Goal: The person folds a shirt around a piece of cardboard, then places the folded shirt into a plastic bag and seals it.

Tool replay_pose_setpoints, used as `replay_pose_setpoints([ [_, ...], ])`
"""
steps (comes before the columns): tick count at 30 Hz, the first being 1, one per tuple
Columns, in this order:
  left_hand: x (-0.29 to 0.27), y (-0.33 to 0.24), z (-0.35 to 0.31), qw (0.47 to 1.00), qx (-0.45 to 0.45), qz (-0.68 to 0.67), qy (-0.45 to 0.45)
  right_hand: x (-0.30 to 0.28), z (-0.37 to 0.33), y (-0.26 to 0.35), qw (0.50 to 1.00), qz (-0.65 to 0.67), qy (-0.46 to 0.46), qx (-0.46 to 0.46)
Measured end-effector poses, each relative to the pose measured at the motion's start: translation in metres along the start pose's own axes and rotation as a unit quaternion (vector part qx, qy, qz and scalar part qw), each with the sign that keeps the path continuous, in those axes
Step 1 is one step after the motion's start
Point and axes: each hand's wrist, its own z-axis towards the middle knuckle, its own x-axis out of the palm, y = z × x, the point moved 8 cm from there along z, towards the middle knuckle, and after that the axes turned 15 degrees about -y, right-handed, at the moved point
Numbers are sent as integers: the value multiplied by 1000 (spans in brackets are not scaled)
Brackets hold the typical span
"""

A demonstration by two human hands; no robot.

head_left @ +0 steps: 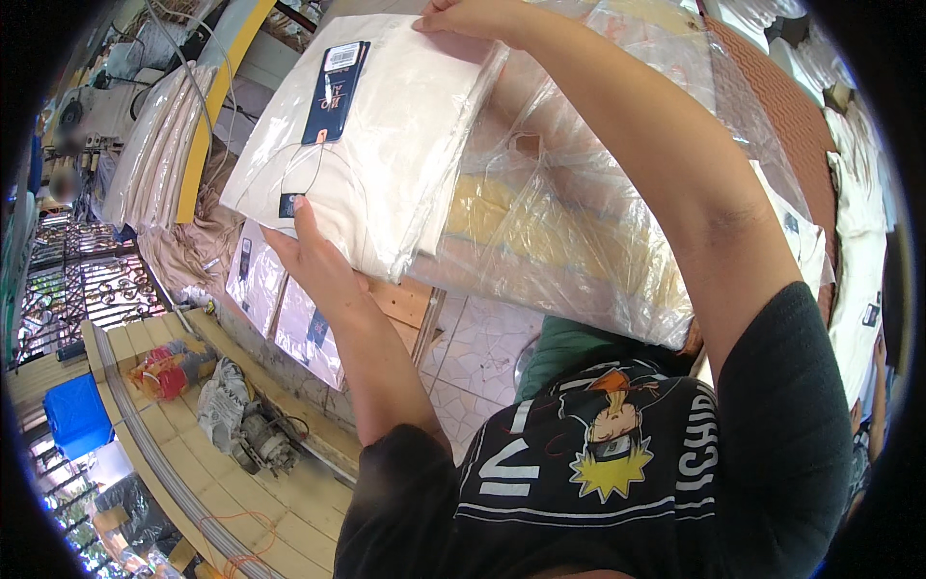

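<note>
A folded cream garment in a clear plastic bag [395, 125] is held up before me at a slant. A dark blue hang tag [334, 101] with a white label lies on its front, strung near the collar and a small dark neck label. My left hand [313, 253] grips the near edge, its thumb on top by the collar and the fingers partly hidden below. At the far right corner, my right hand [468, 17] pinches the bag; the picture's top edge cuts that hand off in part.
Clear plastic wrapping [550, 212] covers a yellowish and pink pile under my right arm. More bagged garments [307, 333] lie below my left hand, and a bagged stack [159, 145] stands far left. A motor [265, 439] and a blue bin [79, 415] are lower left.
</note>
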Motion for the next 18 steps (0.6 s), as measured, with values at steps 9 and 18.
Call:
replay_pose_setpoints([
  [9, 8, 4, 5, 996, -31, -81, 21, -4, 2, 6, 984, -116, -85, -109],
  [18, 30, -88, 35, 995, 34, -87, 39, -41, 8, 98, 779, -392, -141, -469],
])
